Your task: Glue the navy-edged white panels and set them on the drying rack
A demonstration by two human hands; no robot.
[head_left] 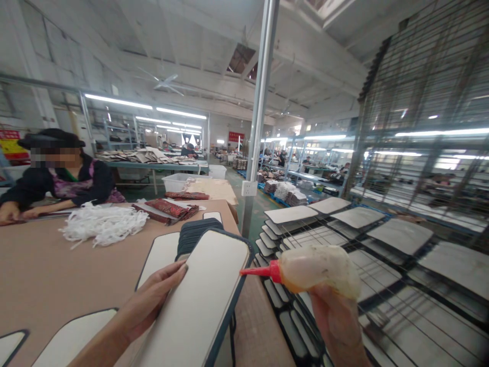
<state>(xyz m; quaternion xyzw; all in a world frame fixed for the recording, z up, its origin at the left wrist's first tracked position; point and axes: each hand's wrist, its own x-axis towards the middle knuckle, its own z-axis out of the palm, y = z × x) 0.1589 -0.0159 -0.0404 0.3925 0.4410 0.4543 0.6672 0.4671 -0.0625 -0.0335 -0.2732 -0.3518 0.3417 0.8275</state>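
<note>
My left hand [153,293] grips the left edge of a long white panel [202,290] with a dark blue border, thumb on its white face. The panel is tilted, its rounded end pointing away from me. In my right hand [336,316] is a cloudy squeeze bottle [321,267] with yellowish liquid in it. Its red nozzle [263,271] points left, the tip at the panel's right border near the far corner. Just behind the panel lies a stack of dark blue edged pieces [196,235].
More white panels [82,331] lie on the brown table [38,275]. A pile of white strips [103,224] and red patterned fabric [168,209] are farther back. Wire racks holding panels [397,237] stand right, beyond a metal post [255,127]. A person [64,173] works at left.
</note>
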